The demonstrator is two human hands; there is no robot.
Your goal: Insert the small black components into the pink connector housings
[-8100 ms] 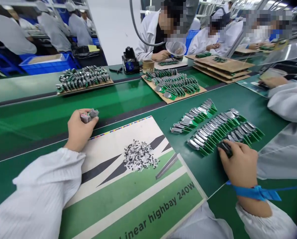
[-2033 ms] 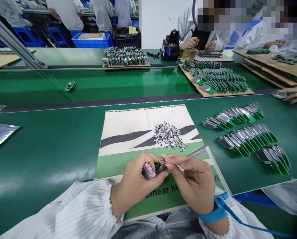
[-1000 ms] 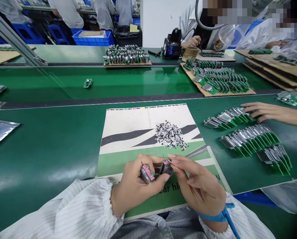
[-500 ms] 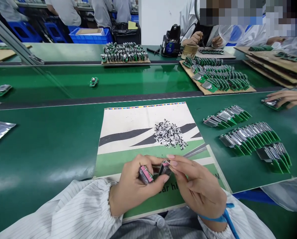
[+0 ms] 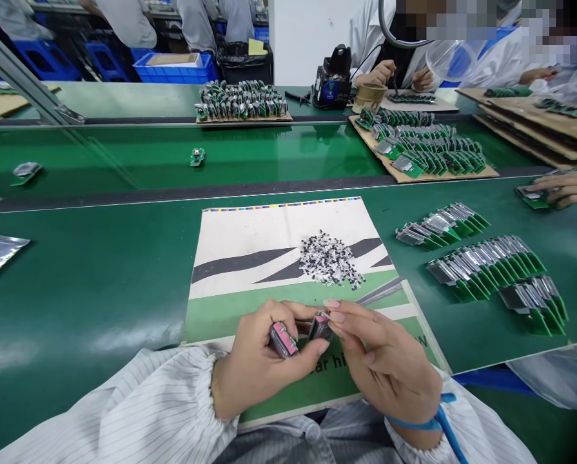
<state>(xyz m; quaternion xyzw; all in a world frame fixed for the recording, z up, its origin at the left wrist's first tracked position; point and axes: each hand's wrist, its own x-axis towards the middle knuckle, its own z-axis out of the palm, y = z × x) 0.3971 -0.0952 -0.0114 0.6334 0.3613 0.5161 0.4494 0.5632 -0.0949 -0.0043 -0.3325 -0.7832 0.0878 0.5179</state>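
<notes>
My left hand (image 5: 256, 364) is closed round two small circuit boards (image 5: 284, 338) with pink-topped parts, held low over the printed card (image 5: 249, 241). My right hand (image 5: 389, 364) pinches the right-hand board (image 5: 321, 325) with thumb and forefinger; a blue strap circles that wrist. A heap of tiny black-and-silver components (image 5: 331, 259) lies on the card just beyond my fingers.
Three rows of green boards (image 5: 481, 264) lie to the right. Another person's hand (image 5: 566, 188) holds a board at the right edge. A lone board (image 5: 197, 156) rides the far belt. Trays of boards (image 5: 242, 106), a soldering station (image 5: 332, 77) and workers sit beyond.
My hands have hardly moved on the two boards. The lone board on the far belt has drifted right. The neighbour's hand has pulled back from the rows to the right edge.
</notes>
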